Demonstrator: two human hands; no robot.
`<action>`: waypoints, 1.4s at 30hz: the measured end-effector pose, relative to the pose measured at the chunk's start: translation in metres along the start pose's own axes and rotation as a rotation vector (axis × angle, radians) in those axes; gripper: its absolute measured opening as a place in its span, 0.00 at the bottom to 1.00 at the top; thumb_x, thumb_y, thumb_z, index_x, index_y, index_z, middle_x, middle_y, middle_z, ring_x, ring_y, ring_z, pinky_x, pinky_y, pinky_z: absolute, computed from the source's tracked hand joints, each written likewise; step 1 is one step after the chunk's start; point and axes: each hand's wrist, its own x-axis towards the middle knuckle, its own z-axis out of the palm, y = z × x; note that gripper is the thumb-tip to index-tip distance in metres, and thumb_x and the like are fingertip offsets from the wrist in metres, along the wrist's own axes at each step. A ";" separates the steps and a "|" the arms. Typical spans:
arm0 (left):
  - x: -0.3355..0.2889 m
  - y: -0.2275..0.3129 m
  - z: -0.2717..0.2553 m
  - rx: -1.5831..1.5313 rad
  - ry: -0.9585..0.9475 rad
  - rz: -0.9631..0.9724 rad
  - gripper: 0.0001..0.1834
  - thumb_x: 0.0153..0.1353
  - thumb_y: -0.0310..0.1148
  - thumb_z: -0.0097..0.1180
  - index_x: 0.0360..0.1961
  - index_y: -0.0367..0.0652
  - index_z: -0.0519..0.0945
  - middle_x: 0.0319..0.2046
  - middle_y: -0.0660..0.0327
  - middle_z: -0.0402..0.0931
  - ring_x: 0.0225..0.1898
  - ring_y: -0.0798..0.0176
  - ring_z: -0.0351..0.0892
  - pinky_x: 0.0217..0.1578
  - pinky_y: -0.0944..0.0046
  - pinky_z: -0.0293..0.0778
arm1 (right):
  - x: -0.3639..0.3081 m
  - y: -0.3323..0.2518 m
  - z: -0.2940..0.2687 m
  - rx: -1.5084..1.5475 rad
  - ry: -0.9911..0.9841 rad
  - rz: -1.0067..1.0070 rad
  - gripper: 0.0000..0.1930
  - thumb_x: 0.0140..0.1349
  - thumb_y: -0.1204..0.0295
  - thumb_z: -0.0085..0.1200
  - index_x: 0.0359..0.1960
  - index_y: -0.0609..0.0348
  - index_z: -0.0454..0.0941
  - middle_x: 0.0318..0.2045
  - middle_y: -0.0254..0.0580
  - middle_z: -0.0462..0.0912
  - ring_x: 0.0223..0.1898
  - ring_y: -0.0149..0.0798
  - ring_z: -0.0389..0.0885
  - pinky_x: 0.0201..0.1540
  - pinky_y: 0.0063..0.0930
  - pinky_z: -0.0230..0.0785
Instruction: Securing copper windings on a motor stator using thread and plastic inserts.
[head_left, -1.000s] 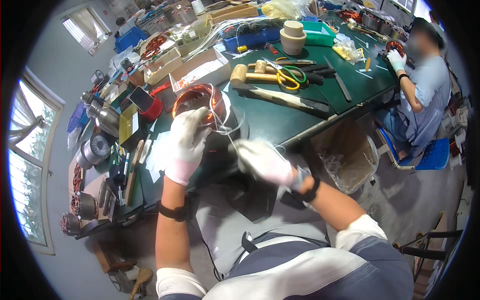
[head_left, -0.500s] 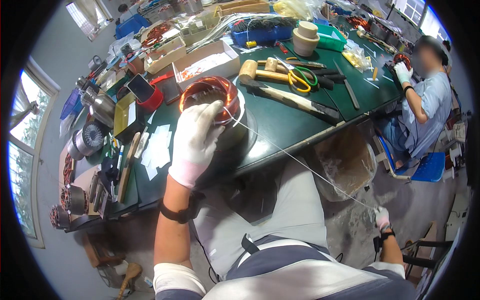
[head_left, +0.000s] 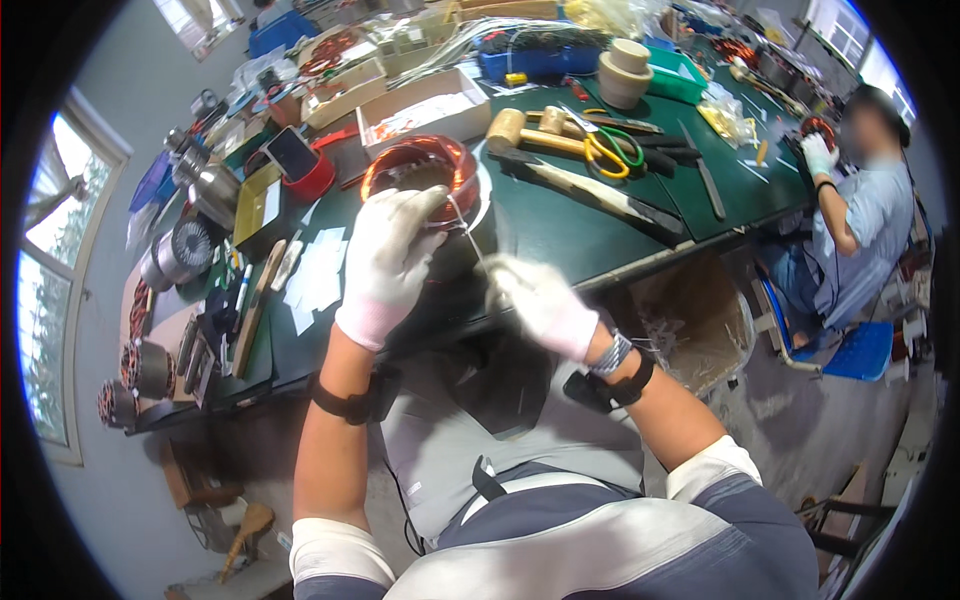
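Observation:
A motor stator with a ring of copper windings (head_left: 464, 172) stands at the near edge of the green table. My left hand (head_left: 383, 265), in a white glove, is curled over the near rim of the windings, its fingers closed on them. From that rim a white cord (head_left: 471, 240) runs down to my right hand (head_left: 545, 308). The gloved right hand is closed on the cord just right of the stator, its fingertips smeared by motion. What lies under the left fingertips is hidden.
Behind the stator stands a carton (head_left: 420, 115) of white slips. Mallets (head_left: 507, 130), scissors (head_left: 606, 155) and a flat file (head_left: 703, 170) lie to the right. Paper sheets (head_left: 318, 275) and a wooden bar (head_left: 258, 320) lie left. A co-worker (head_left: 868, 190) sits at far right.
My right hand has come from far out at the lower right back up beside the stator; the long taut cord is now short. My left hand has stayed on the windings.

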 end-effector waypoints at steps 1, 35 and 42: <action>-0.002 -0.003 -0.003 -0.002 -0.001 0.009 0.28 0.58 0.21 0.68 0.62 0.44 0.83 0.53 0.52 0.83 0.60 0.43 0.80 0.64 0.50 0.73 | -0.007 -0.025 0.003 0.091 -0.113 0.053 0.14 0.79 0.67 0.48 0.56 0.58 0.83 0.33 0.47 0.86 0.34 0.42 0.85 0.41 0.37 0.77; 0.003 -0.017 0.002 0.053 0.005 0.030 0.17 0.61 0.27 0.71 0.52 0.39 0.87 0.41 0.55 0.84 0.52 0.47 0.82 0.69 0.46 0.68 | -0.009 -0.067 0.006 -0.440 0.263 -0.777 0.09 0.63 0.65 0.65 0.41 0.52 0.82 0.36 0.43 0.84 0.42 0.49 0.85 0.46 0.43 0.76; 0.004 -0.023 0.002 -0.003 -0.046 0.022 0.16 0.62 0.28 0.70 0.51 0.36 0.87 0.46 0.52 0.86 0.53 0.47 0.84 0.73 0.44 0.67 | -0.010 -0.003 -0.033 -0.341 0.450 -0.266 0.15 0.72 0.76 0.53 0.58 0.59 0.81 0.37 0.52 0.86 0.39 0.54 0.89 0.44 0.35 0.80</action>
